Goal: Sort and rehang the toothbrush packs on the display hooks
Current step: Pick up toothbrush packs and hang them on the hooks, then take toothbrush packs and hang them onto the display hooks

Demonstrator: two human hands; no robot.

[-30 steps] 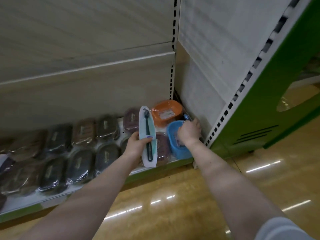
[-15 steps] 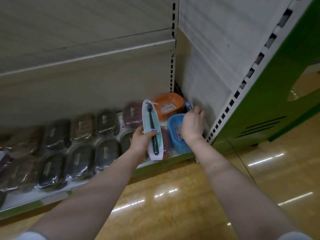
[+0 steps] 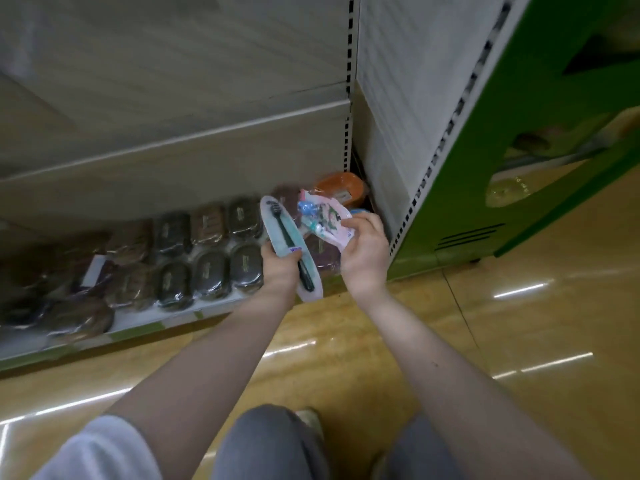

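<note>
Low shelf [image 3: 145, 325] w/ rows of wrapped dark cases [image 3: 207, 271], glossy tan floor [image 3: 519, 323] below, green end panel [image 3: 519, 202] at rt. L grip [image 3: 280, 263] clasps teal toothbrush pack [image 3: 282, 230], R grip [image 3: 363, 251] pinches pink pack [image 3: 327, 216] — both held in air before shelf's rt end.

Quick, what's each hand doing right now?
Left hand: fingers grip the teal-and-white oval blister pack with a dark toothbrush.
Right hand: fingers pinch the pink plastic pack holding a small blue toothbrush.

One head-worn camera looks steeply down (wide-angle) at the bottom shelf [image 3: 138, 325] from close above.
</note>
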